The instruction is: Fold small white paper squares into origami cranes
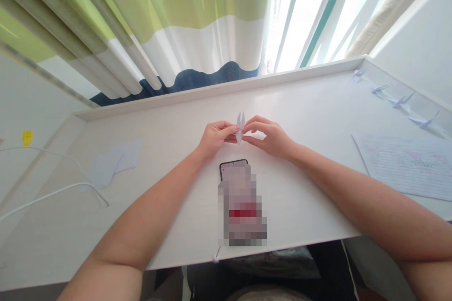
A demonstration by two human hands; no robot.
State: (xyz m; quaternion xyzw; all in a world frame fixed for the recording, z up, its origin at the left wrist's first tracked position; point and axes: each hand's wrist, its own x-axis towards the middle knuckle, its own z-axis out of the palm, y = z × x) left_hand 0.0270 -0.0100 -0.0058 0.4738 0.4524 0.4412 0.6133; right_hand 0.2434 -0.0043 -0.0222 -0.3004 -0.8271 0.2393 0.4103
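Between my two hands, just above the white desk, is a small folded white paper point(240, 126) with two narrow points sticking up and one point downward. My left hand point(219, 137) pinches its left side between thumb and fingers. On the other side, the fingertips of my right hand point(265, 136) close in on the paper's right edge, thumb below and fingers above. Nearer to me, under the hands, a phone point(243, 197) lies face up on the desk, its screen mostly blurred.
Several folded paper cranes point(401, 100) line the desk's right side, near a lined sheet with writing point(406, 164). Plain paper pieces point(113, 162) and a white cable point(70, 187) lie at left. A raised rim point(226, 91) borders the desk's back, below the curtain point(212, 23).
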